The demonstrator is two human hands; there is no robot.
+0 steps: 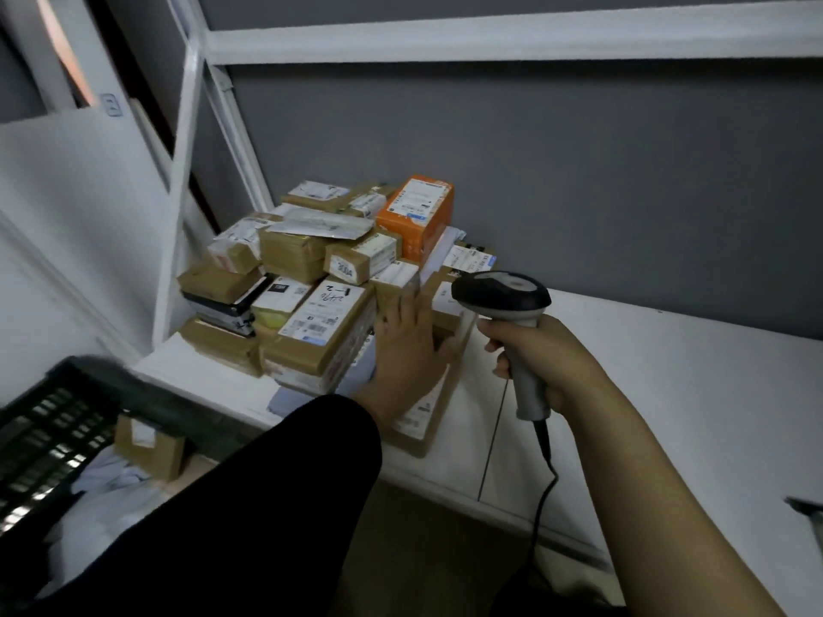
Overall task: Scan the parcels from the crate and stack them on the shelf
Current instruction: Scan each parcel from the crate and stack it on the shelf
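While the right hand (539, 363) grips the handle of a corded barcode scanner (501, 295), whose head points toward the pile, the left hand (412, 345) lies with straight fingers on a flat brown parcel (435, 431) at the front right of the pile of parcels (311, 278) on the white shelf (668, 394). An orange box (416, 216) stands at the back of that pile. At lower left, the black crate (49, 427) holds a small parcel (149, 447) beside pale bags.

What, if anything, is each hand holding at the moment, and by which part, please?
The right hand grips the barcode scanner by its handle. The left hand holds nothing; it rests flat on a brown parcel.
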